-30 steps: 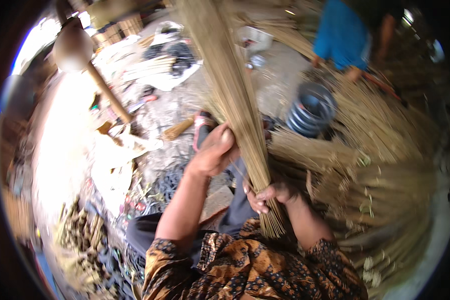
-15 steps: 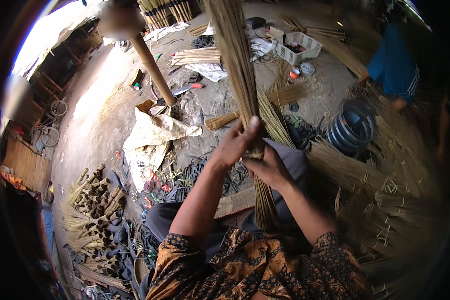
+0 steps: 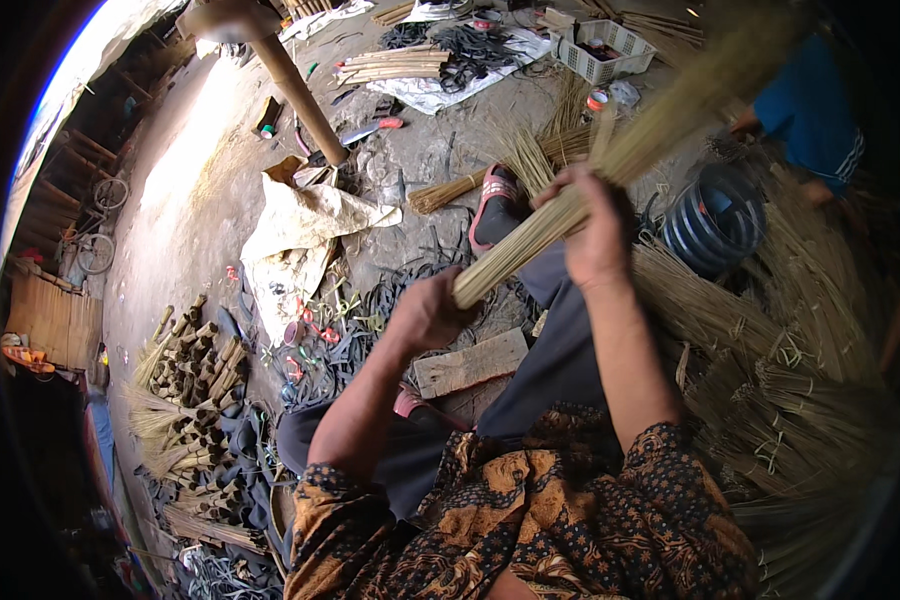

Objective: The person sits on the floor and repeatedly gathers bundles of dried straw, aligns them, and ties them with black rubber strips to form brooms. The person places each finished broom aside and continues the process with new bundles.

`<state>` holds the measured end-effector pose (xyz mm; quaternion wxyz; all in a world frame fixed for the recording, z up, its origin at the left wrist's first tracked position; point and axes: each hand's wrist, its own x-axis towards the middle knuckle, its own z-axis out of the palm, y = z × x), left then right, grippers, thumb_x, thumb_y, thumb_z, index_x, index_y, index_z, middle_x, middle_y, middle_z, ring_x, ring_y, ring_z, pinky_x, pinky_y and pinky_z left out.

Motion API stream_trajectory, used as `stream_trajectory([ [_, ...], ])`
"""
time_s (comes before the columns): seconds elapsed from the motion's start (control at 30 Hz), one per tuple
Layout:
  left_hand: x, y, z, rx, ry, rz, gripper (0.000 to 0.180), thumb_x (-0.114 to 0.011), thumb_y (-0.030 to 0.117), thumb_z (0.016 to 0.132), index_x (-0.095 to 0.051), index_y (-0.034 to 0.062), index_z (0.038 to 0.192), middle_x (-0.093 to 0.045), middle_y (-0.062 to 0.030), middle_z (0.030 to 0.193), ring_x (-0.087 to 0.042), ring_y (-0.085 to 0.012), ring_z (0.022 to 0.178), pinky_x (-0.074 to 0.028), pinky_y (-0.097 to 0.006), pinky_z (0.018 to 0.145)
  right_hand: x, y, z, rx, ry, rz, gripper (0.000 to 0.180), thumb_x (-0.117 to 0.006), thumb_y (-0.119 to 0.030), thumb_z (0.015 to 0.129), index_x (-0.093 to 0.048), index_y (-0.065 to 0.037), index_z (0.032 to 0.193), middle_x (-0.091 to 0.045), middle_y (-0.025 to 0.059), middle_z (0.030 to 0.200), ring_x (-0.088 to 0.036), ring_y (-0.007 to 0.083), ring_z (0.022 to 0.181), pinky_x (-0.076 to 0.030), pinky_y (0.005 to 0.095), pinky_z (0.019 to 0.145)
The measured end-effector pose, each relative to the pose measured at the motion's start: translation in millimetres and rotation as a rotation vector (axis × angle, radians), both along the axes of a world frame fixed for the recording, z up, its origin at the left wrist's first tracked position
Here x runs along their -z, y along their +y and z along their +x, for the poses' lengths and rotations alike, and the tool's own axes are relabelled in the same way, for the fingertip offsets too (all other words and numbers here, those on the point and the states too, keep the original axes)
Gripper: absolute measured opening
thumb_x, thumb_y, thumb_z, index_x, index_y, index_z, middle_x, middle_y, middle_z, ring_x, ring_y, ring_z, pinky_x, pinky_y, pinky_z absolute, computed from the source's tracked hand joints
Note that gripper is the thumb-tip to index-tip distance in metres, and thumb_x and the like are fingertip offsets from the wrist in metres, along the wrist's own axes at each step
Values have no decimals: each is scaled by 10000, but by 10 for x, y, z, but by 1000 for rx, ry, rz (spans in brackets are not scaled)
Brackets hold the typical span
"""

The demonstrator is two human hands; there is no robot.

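Observation:
A long bundle of dry broom straw (image 3: 530, 246) slants from my left hand up to the far right, its upper end smeared by motion. My right hand (image 3: 598, 228) is wrapped round its middle. At the bundle's lower end my left hand (image 3: 433, 310) is closed, its fingertips hidden. Below the bundle lies a short wooden board (image 3: 472, 364), between my bent legs. Beyond the bundle are a foot in a pink sandal (image 3: 492, 208) and a tied straw bundle (image 3: 448, 192) on the floor.
Black strips litter the floor ahead. Short bound straw bundles (image 3: 195, 385) are heaped at left, beside a pale sack (image 3: 300, 235). Loose straw bundles (image 3: 770, 310) and a dark blue ribbed tub (image 3: 712, 222) stand right, near a person in blue (image 3: 815, 110). A wooden post (image 3: 300, 100) rises at the back.
The bundle has swung from nearly upright to a slant toward the far right. My left hand has moved down and left to its lower end; my right hand has moved up and farther right.

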<state>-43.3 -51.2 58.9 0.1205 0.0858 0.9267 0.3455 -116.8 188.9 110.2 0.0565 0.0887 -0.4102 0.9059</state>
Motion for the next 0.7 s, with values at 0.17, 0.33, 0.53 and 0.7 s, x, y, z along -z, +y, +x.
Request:
stream_trajectory([
  [0.17, -8, -1475, 233, -304, 378, -584, 196, -709, 101, 830, -656, 123, 1018, -734, -108, 879, -724, -329, 822, -579, -445, 730, 71, 1704, -215, 403, -130, -385, 203, -691, -217, 949, -611, -51, 1034, -658, 86, 970, -656, 278, 996, -515, 475, 999],
  [0.33, -173, -2510, 787, -714, 259, -697, 249, -732, 199, 837, -702, 96, 1062, -749, -197, 959, -733, -388, 889, -569, -472, 734, 706, 2729, -58, 943, -373, -402, 697, -541, -334, 1061, -244, 2, 1593, -414, 183, 1563, -533, 363, 1383, -465, 516, 1177],
  [0.53, -173, -2199, 413, -682, -129, 133, 274, -750, 267, 951, -694, 30, 827, -638, -4, 662, -538, -89, 522, -422, -304, 485, 1588, 340, -209, -224, -249, 537, 705, -783, -421, 926, -515, 6, 1419, -608, 160, 1358, -636, 248, 1167, -594, 399, 867],
  [0.7, 696, -904, 147, -638, -312, 840, 137, -744, 165, 952, -710, 72, 857, -633, 2, 679, -596, -108, 555, -509, -293, 528, 1796, -959, 130, -409, -137, 709, 620, -626, -483, 1038, -584, 24, 1393, -705, 129, 1176, -702, 125, 818, -560, 242, 629],
])
